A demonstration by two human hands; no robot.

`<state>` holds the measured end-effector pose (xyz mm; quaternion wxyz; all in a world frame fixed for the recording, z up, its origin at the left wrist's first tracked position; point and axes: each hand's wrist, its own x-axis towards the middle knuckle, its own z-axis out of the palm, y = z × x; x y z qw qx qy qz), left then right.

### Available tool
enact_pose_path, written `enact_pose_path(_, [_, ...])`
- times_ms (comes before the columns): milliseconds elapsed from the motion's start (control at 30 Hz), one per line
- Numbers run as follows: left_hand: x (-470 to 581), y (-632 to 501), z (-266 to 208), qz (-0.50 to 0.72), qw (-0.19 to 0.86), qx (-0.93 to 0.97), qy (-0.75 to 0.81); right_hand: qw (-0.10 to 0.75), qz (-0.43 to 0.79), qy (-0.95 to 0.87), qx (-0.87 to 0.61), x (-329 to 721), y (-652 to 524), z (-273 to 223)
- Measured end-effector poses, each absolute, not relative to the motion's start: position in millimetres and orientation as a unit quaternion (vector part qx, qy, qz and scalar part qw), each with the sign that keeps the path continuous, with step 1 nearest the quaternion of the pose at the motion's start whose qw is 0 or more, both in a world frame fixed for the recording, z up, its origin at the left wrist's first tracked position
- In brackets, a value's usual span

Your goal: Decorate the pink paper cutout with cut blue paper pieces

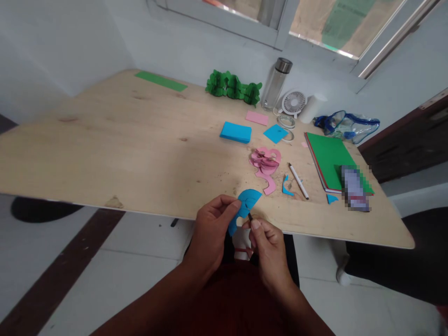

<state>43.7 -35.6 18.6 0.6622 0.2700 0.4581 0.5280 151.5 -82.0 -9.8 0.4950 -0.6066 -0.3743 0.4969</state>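
In the head view, my left hand (217, 224) pinches a curved piece of blue paper (249, 199) between thumb and fingers at the table's front edge. Dark lines and a small slit-like mark show on the paper. My right hand (268, 242) is closed on a slim tool with a dark tip (249, 216), which touches or nearly touches the paper's lower edge. Most of that tool is hidden by the fingers, so its kind is unclear. Just beyond the hands lie pink paper cutouts (266, 163), a white pen (298, 181) and blue paper scraps (287, 187).
Further back are a blue paper stack (235, 132), a blue sheet (275, 134), tape rolls (287, 122), green paper shapes (233, 86), a glass bottle (275, 88) and a small fan (294, 102). A green pad (331, 158) with a pixelated object (355, 187) lies right.
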Motion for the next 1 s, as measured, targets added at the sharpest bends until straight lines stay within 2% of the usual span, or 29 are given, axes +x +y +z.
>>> enact_pose_path(1000, [45.7, -31.4, 24.3, 0.542, 0.613, 0.315, 0.48, 0.52, 0.499, -0.374, -0.584, 148.3, -76.4, -9.8])
